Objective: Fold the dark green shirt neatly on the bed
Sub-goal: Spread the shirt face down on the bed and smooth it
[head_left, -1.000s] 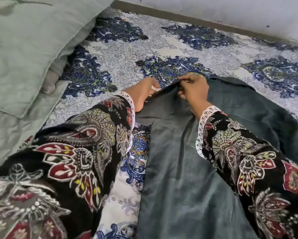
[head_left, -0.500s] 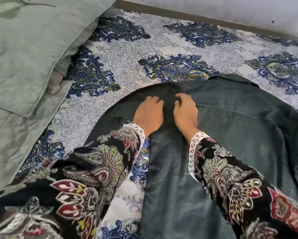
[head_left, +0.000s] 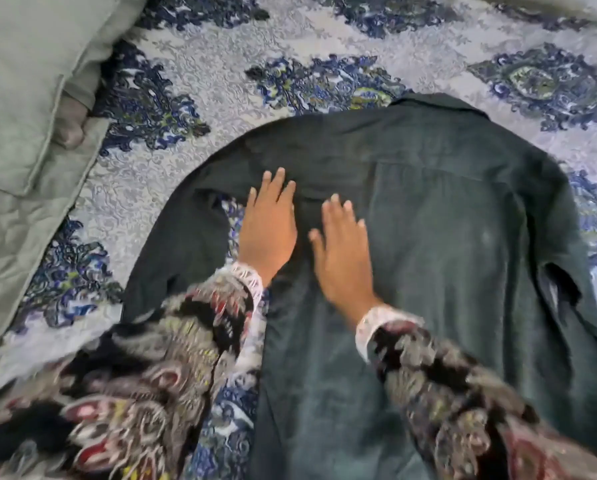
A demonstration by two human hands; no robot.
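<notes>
The shirt [head_left: 446, 237] is lying spread on the bed [head_left: 324, 36], collar far, hem near; both hands, left [head_left: 267, 226] and right [head_left: 342, 254], are pressing flat, fingers straight; its sleeve is trailing leftward, nearer the left.

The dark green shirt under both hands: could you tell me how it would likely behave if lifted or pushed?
The dark green shirt is probably floppy: it lies flat with soft creases and a sleeve bent loosely. Pushed, it would likely bunch rather than slide whole, as the left hand and right hand press it flat onto the bedsheet.

Blue-patterned bedsheet [head_left: 324, 43], grey-green quilted pillow [head_left: 16, 98] at left
</notes>
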